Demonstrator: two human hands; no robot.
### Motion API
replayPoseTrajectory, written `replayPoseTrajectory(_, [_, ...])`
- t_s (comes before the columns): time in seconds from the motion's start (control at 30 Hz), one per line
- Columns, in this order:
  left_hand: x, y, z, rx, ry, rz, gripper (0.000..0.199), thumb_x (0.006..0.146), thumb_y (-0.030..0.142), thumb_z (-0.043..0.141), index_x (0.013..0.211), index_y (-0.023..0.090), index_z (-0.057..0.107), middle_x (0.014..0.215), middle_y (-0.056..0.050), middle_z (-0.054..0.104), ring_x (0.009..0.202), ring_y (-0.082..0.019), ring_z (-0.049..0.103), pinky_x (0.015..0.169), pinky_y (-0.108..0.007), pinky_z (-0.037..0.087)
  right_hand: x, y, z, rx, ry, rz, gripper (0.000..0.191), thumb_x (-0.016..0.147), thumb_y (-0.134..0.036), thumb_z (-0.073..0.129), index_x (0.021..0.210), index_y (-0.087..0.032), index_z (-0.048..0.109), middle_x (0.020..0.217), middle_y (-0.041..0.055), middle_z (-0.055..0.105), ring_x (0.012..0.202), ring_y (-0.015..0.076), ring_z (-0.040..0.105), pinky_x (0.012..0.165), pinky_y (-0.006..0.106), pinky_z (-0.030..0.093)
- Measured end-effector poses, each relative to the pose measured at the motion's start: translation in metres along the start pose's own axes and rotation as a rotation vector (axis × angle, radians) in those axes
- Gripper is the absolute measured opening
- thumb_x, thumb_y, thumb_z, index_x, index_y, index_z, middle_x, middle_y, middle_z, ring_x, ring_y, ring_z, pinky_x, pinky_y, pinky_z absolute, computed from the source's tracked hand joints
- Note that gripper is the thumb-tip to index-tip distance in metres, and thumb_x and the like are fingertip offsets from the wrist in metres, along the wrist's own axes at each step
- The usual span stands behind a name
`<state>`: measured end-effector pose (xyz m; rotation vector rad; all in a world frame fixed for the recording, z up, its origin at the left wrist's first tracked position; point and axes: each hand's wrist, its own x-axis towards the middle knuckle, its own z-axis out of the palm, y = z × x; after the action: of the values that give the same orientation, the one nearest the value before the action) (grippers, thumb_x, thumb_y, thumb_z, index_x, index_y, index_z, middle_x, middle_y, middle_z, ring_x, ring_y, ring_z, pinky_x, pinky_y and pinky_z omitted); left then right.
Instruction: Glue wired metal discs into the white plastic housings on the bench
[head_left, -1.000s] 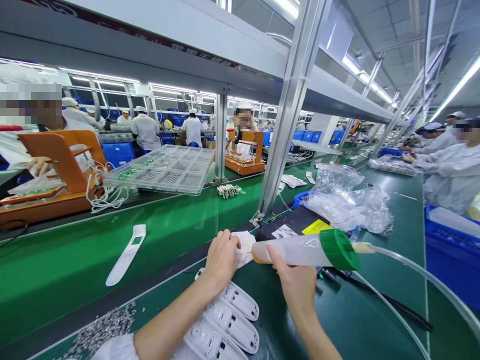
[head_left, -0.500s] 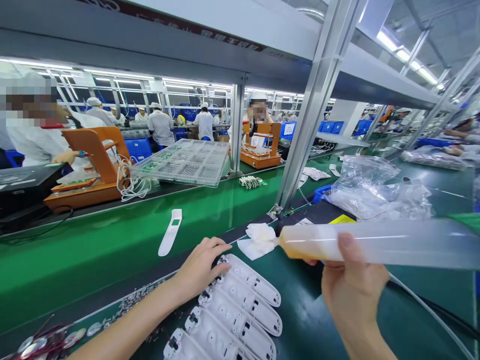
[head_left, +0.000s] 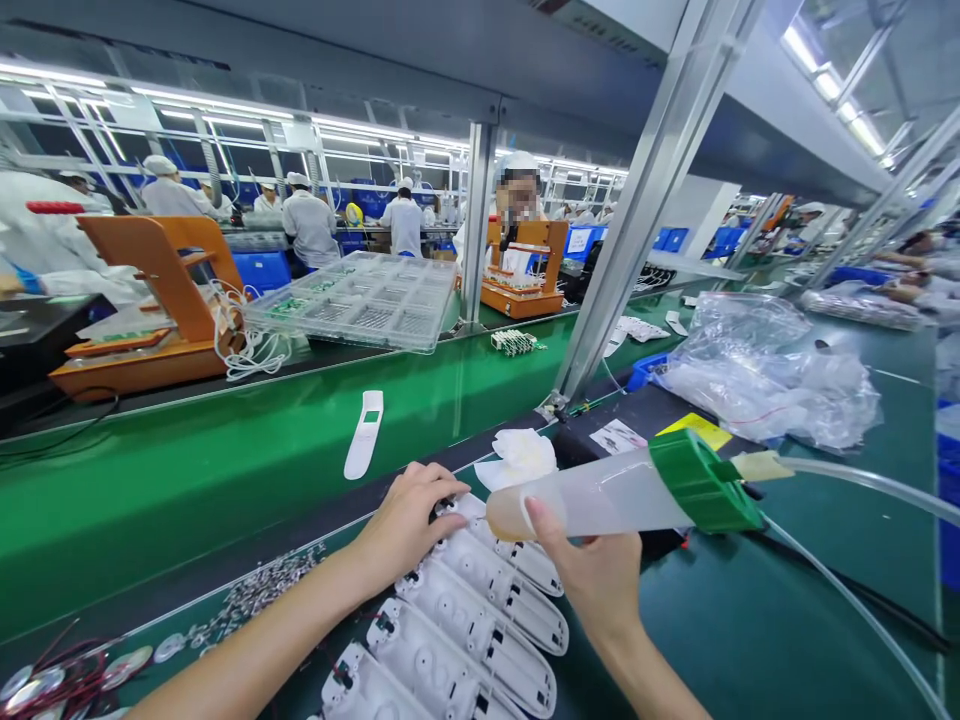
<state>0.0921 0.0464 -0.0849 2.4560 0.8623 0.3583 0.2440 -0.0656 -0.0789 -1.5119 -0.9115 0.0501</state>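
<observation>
Several white plastic shells (head_left: 450,620) lie side by side, inner faces up, on the green bench. My left hand (head_left: 409,520) rests at the upper end of the farthest shells, thumb and fingers curved around a shell's end; the exact grip is partly hidden. My right hand (head_left: 592,570) is wrapped round a translucent dispensing syringe (head_left: 611,495) with a green cap and an amber substance near its tip. The syringe lies nearly level, its tip pointing left over the far shells near my left fingertips. Behind it sits a crumpled white tissue (head_left: 517,455).
Small metal parts (head_left: 262,590) and wired discs (head_left: 52,680) lie at lower left. A white cover (head_left: 365,435) is on the green belt (head_left: 225,450). A metal post (head_left: 645,210), plastic bags (head_left: 765,380) and an air hose (head_left: 870,475) stand beyond. People work across the belt.
My right hand has brought the syringe left and down, its tip from beside the tissue to the shells. The white cover appears farther right; the whole view has shifted slightly.
</observation>
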Motion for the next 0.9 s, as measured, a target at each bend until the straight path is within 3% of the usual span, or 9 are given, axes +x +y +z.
replayPoseTrajectory(0.3, [-0.002,0.006,-0.001,0.032,0.026,0.004,0.027,0.082,0.014,0.062,0.107,0.025,0.062,0.104,0.0,0.06,0.095,-0.02,0.05,0.086,-0.036,0.04,0.004,0.008,0.002,-0.016,-0.041,-0.059,0.031,0.067,-0.046,0.067,0.069,-0.015,0.068,0.067,0.0082,0.067,0.06,0.0241,0.064,0.059,0.033,0.053])
replayPoseTrajectory(0.63, [-0.002,0.008,-0.002,0.072,0.034,0.014,0.027,0.082,0.014,0.063,0.108,0.024,0.062,0.105,-0.001,0.06,0.097,-0.022,0.05,0.087,-0.037,0.039,0.003,0.002,0.001,0.016,-0.127,0.031,0.032,0.068,-0.047,0.066,0.063,-0.015,0.066,0.062,0.0069,0.065,0.053,0.0214,0.061,0.053,0.031,0.051])
replayPoseTrajectory(0.9, [-0.003,0.005,0.0,0.097,0.03,0.017,0.027,0.083,0.016,0.062,0.108,0.026,0.062,0.108,-0.001,0.059,0.099,-0.022,0.049,0.089,-0.038,0.039,0.001,-0.004,0.0,-0.013,-0.103,0.117,0.039,0.068,-0.052,0.064,0.062,-0.013,0.064,0.059,0.0063,0.063,0.048,0.0187,0.057,0.044,0.028,0.047])
